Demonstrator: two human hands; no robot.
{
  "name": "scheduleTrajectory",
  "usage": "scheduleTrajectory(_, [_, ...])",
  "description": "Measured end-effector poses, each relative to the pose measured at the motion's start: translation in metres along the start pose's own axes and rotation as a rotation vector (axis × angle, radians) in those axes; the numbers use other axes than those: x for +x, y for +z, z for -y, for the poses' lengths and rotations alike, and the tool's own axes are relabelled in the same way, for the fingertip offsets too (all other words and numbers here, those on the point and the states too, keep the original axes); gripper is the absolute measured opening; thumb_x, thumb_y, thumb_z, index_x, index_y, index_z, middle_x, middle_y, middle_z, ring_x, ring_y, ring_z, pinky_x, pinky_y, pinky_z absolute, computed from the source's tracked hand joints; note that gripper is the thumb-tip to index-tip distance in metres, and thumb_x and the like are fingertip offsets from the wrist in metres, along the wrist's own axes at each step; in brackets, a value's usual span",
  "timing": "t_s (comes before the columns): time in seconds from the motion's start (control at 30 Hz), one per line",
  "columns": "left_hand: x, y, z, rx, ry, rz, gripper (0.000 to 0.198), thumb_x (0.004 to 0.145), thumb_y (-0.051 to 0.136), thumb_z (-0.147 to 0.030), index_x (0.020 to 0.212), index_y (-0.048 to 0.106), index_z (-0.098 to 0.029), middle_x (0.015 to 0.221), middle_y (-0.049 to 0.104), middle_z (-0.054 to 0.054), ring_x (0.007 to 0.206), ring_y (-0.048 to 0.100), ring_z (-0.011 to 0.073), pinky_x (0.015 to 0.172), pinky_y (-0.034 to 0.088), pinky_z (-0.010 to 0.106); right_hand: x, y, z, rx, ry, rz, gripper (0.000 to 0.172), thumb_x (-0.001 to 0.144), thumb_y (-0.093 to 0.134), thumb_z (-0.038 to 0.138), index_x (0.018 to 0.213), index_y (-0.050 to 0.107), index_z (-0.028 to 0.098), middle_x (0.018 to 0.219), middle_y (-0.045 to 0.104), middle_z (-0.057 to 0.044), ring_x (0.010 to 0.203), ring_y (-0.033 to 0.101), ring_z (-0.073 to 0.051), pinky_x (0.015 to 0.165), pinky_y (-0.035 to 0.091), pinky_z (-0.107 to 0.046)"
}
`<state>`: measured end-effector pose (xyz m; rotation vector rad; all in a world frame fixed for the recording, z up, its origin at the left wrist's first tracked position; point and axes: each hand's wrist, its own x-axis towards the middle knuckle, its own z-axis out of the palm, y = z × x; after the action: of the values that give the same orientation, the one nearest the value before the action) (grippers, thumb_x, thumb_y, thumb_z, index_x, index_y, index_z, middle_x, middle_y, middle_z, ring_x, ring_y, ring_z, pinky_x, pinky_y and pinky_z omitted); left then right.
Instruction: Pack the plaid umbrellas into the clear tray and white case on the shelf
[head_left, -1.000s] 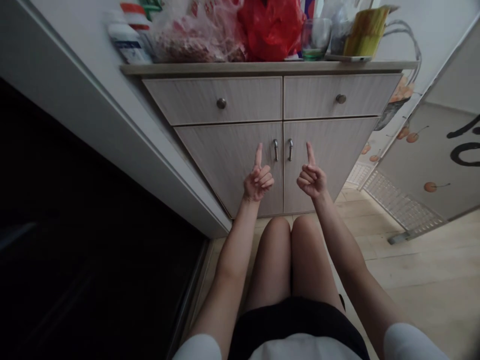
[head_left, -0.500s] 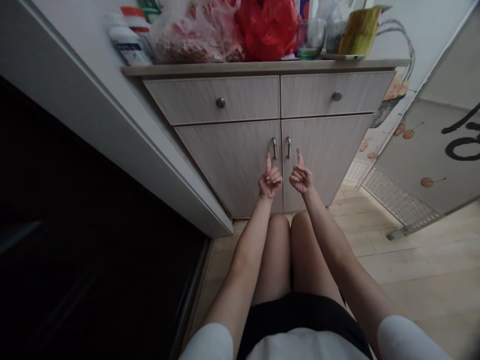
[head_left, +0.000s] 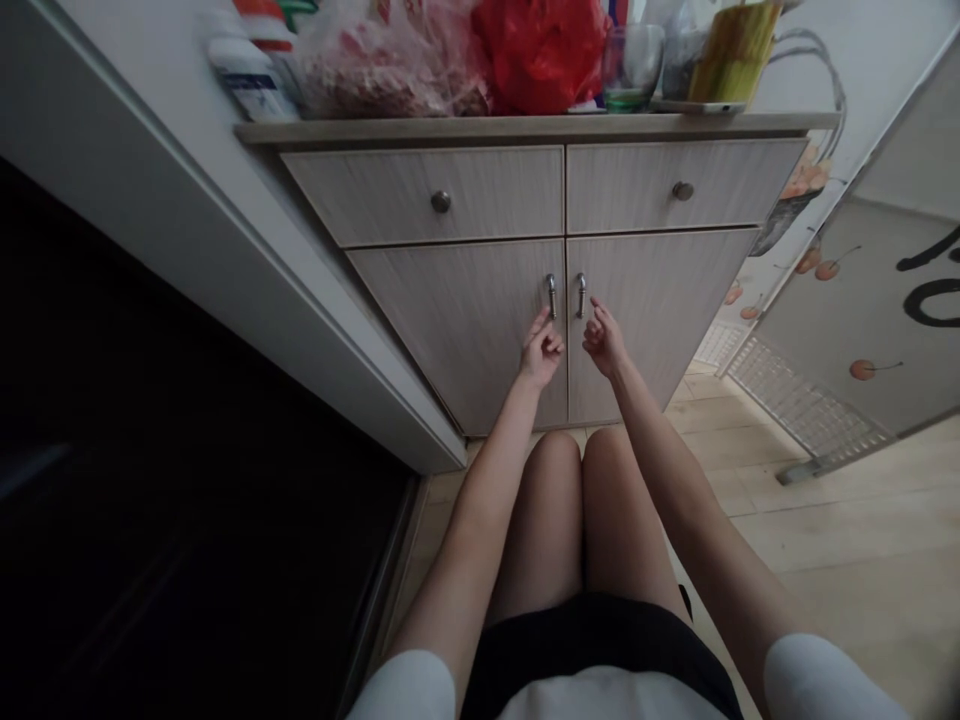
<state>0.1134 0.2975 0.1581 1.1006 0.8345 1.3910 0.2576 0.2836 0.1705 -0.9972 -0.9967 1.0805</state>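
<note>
A pale wood-grain cabinet [head_left: 465,330] stands in front of my knees, its two lower doors shut. My left hand [head_left: 541,350] is just below the left door handle [head_left: 552,296], its index finger stretched up and the other fingers loosely curled. Close to the right door handle [head_left: 580,296], on its right side, is my right hand [head_left: 604,340]. Its index finger also points out while the rest bend inward. Neither hand holds anything. Whether a fingertip touches the left handle, I cannot tell.
On the cabinet top are a white bottle [head_left: 251,80], a clear plastic bag [head_left: 390,70], a red plastic bag [head_left: 544,55], a glass [head_left: 634,65] and a yellow-green container [head_left: 731,55]. Two drawers with round knobs [head_left: 440,201] sit above the doors. A patterned panel [head_left: 870,300] stands at right.
Both hands have turned, their index fingers less upright and leaning in toward the handles. The curled fingers have loosened a little. The view has shifted slightly.
</note>
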Motion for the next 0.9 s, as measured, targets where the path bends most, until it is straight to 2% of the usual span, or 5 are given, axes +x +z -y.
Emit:
scheduleTrajectory(0.13, [0.046,0.010,0.007,0.358,0.157,-0.264,0.033,0.098,0.053,-0.032,0.128,0.059,-0.021,0.103,0.066,0.009,0.090,0.063,0.0157,0.079,0.049,0.028,0.049,0.009,-0.007,-0.292,-0.127,-0.205,0.048,0.099,0.040,0.050,0.132,0.054,0.018,0.104,0.064,-0.009,0.084,0.059,-0.014,0.071,0.046,-0.025])
scheduleTrajectory(0.23, [0.073,0.019,0.007,0.561,0.189,-0.221,0.025,0.097,0.054,-0.026,0.120,0.061,-0.018,0.118,0.066,0.013,0.109,0.063,0.0209,0.091,0.048,0.033,0.078,0.017,-0.013,-0.535,-0.235,-0.170,0.048,0.100,0.038,0.052,0.125,0.058,0.016,0.110,0.066,-0.013,0.097,0.062,-0.019,0.085,0.049,-0.033])
scheduleTrajectory(0.4, [0.086,0.022,0.004,0.706,0.153,-0.115,0.020,0.101,0.045,-0.022,0.098,0.063,-0.016,0.093,0.069,0.012,0.094,0.066,0.0227,0.089,0.047,0.036,0.093,0.017,-0.027,-0.651,-0.328,-0.113,0.053,0.103,0.025,0.054,0.118,0.058,0.016,0.099,0.064,-0.012,0.089,0.060,-0.019,0.088,0.048,-0.036])
scheduleTrajectory(0.67, [0.026,0.014,0.014,0.721,0.266,-0.190,0.028,0.104,0.038,-0.035,0.103,0.059,-0.018,0.088,0.067,0.010,0.087,0.066,0.0229,0.082,0.046,0.034,0.040,0.002,-0.032,-0.596,-0.373,-0.090,0.064,0.101,0.013,0.062,0.119,0.057,0.019,0.092,0.058,-0.008,0.085,0.056,-0.019,0.084,0.049,-0.035])
scheduleTrajectory(0.9, [-0.051,-0.032,0.006,0.608,0.418,-0.204,0.048,0.098,0.038,-0.062,0.094,0.058,-0.019,0.076,0.062,0.006,0.072,0.063,0.0190,0.070,0.046,0.031,-0.037,-0.034,-0.018,-0.374,-0.453,-0.088,0.052,0.097,0.033,0.069,0.104,0.059,0.024,0.076,0.053,-0.001,0.069,0.053,-0.016,0.070,0.051,-0.031])
